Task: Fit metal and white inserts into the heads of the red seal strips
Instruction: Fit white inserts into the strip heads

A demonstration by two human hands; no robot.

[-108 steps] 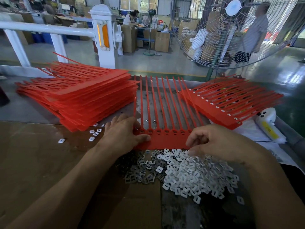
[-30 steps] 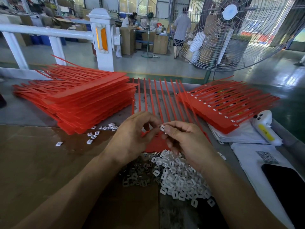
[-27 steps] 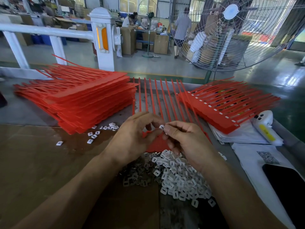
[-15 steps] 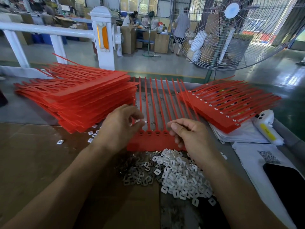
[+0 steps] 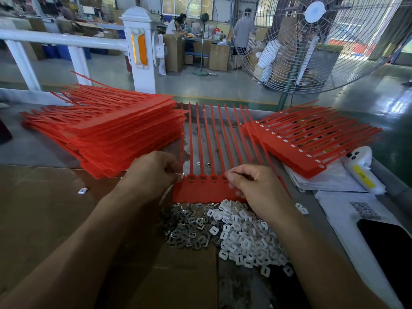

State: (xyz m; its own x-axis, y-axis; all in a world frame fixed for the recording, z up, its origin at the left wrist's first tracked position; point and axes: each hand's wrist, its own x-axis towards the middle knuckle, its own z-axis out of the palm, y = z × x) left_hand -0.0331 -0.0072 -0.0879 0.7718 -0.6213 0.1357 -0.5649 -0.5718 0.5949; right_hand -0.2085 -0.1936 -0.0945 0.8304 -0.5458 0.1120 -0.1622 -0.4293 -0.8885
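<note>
Inserts are lying nearest the person in two loose heaps: metal inserts (image 5: pixel 185 228) on the left, white inserts (image 5: pixel 245 237) on the right, each too many to count. They are looking tiny, light and rigid, likely slippery and best pinched by the edges between thumb and fingertip. Just beyond, one red seal strip sheet (image 5: pixel 205 188) is lying flat, its joined heads near and about ten thin tails running far; it is looking light and bendy, so pressing down on the head band should steady it. The left hand (image 5: pixel 153 172) is pinching something small and pale at the leftmost head. The right hand (image 5: pixel 252 186) is resting on the sheet's right heads with curled fingers; whether it is gripping an insert cannot be told. Farther left one tall stack of unfilled sheets (image 5: pixel 107 130) is sitting; farther right, one lower filled stack (image 5: pixel 307 139) showing white inserts in its heads.
</note>
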